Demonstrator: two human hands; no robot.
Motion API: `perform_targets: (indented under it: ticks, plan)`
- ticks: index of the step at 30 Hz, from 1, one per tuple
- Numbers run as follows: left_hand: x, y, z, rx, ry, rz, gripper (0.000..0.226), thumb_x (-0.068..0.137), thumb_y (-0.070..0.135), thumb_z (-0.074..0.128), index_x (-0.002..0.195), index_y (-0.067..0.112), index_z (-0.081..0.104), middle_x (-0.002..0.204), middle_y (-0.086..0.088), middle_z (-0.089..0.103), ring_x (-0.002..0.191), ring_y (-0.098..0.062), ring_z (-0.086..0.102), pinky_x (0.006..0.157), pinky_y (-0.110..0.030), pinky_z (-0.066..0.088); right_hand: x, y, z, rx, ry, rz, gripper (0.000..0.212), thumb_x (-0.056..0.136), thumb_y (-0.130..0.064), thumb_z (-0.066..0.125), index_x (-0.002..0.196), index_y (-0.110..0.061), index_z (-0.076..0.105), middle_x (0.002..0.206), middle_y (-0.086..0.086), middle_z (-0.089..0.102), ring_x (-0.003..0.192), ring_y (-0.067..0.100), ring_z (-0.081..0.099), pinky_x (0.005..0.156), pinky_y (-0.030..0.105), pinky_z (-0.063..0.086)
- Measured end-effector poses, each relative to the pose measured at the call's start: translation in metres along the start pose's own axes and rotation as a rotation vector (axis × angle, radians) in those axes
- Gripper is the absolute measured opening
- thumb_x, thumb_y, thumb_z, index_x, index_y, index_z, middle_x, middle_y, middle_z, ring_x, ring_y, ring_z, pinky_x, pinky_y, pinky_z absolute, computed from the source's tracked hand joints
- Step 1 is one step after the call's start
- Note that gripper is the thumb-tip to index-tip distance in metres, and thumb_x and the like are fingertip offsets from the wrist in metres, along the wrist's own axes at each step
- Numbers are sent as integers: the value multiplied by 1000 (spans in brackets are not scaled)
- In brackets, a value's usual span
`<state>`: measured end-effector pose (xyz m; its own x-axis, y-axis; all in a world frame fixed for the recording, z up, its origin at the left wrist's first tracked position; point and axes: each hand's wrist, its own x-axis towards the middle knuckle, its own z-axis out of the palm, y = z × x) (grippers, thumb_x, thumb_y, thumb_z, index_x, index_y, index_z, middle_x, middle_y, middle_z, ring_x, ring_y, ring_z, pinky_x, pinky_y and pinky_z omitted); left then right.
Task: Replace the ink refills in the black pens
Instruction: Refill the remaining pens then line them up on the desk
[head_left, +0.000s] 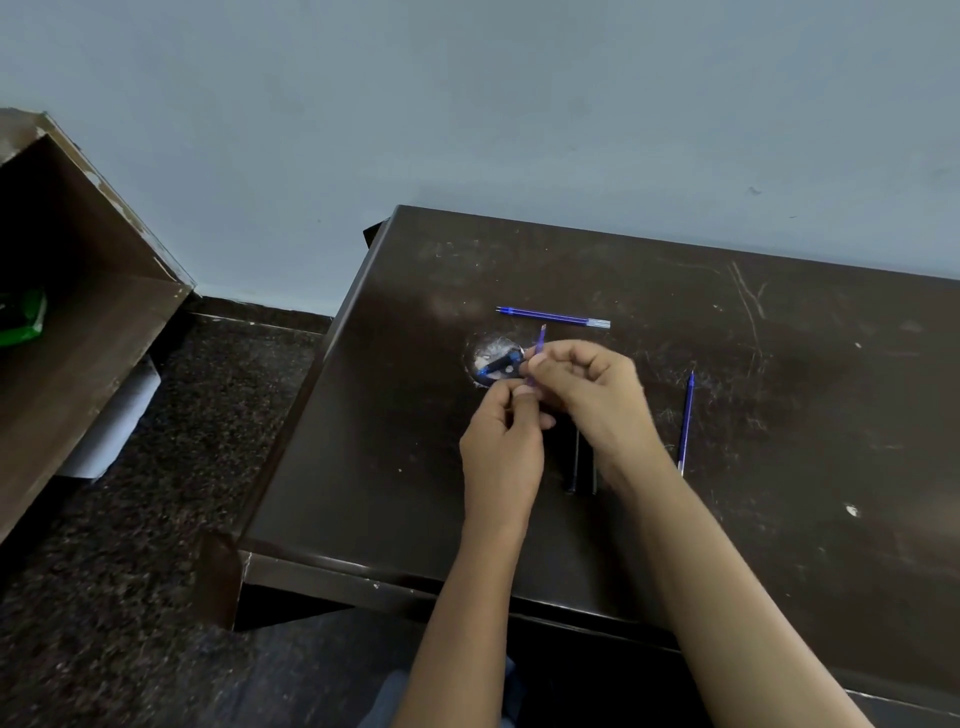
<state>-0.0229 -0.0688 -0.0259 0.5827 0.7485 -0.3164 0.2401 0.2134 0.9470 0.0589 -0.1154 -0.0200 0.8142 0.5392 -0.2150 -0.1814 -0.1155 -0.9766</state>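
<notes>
My left hand (501, 447) and my right hand (592, 395) meet over the middle of the dark table (395, 415). Both pinch a thin blue refill (541, 340) whose tip sticks up between the fingertips. A short black pen piece with blue on it (498, 364) sits just left of my right fingertips; whether it is held or lying there I cannot tell. Two black pens (582, 462) lie side by side on the table under my right wrist. Two blue refills (553, 317) lie together behind the hands. One more blue refill (687, 421) lies to the right.
The table top is scratched, with a worn round patch (485, 353) beneath the pen piece. The table stands against a pale blue wall (519, 104). A brown cabinet (78, 312) stands on the speckled floor to the left.
</notes>
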Motion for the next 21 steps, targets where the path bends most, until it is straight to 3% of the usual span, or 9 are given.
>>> perform_targets:
  ticks: [4, 7, 9, 11, 14, 15, 18, 21]
  plan:
    - [-3, 3, -1, 37, -18, 27, 22, 97, 29, 47, 88, 28, 66, 72, 8, 63, 64, 9, 53, 59, -5, 38, 17, -27, -10, 315, 100, 33, 13, 94, -8, 54, 90, -13, 65, 79, 1, 67, 70, 12, 64, 67, 25, 50]
    - [-4, 4, -1, 30, 11, 1, 22, 97, 27, 45, 87, 29, 65, 73, 8, 62, 65, 6, 54, 53, 0, 38, 43, -51, -16, 349, 173, -35, 15, 95, -8, 51, 89, -17, 62, 78, -1, 64, 68, 11, 64, 64, 24, 51]
    - [-3, 5, -2, 11, 31, -7, 23, 98, 25, 45, 87, 27, 66, 73, 8, 62, 65, 1, 54, 51, -1, 39, 67, -62, -18, 166, 196, -125, 17, 93, -8, 50, 88, -16, 64, 74, 0, 61, 67, 15, 59, 65, 27, 49]
    - [-3, 5, -2, -1, 42, -3, 23, 98, 24, 45, 87, 25, 66, 72, 8, 62, 64, 0, 52, 50, -1, 39, 92, -63, -18, -194, 180, -203, 22, 89, -8, 49, 84, -20, 67, 71, 0, 60, 70, 15, 55, 67, 27, 45]
    - [-3, 4, -1, -14, 47, -2, 22, 97, 23, 46, 89, 24, 66, 72, 7, 62, 62, -1, 51, 48, -2, 38, 118, -54, -15, -714, 53, -245, 25, 90, -7, 49, 95, -17, 72, 87, 2, 65, 83, 14, 55, 64, 13, 40]
    - [-2, 4, -1, -15, 46, -4, 22, 98, 23, 46, 90, 23, 66, 72, 7, 62, 62, -1, 51, 47, -2, 37, 122, -48, -13, -810, 14, -256, 24, 91, -6, 51, 100, -13, 72, 95, 5, 68, 89, 16, 57, 69, 13, 40]
    - [-1, 4, -1, -17, 50, -5, 22, 98, 24, 46, 91, 23, 67, 73, 6, 62, 60, 0, 49, 46, -1, 37, 129, -31, -8, -940, -64, -260, 23, 88, -3, 55, 100, -9, 73, 105, 11, 71, 102, 23, 63, 88, 23, 43]
    - [-1, 4, -1, -6, 51, -1, 22, 98, 25, 46, 90, 24, 67, 73, 6, 62, 56, 2, 49, 47, -2, 37, 134, -17, -5, -986, -103, -218, 24, 87, -4, 55, 98, -13, 74, 102, 12, 72, 101, 25, 64, 93, 32, 49]
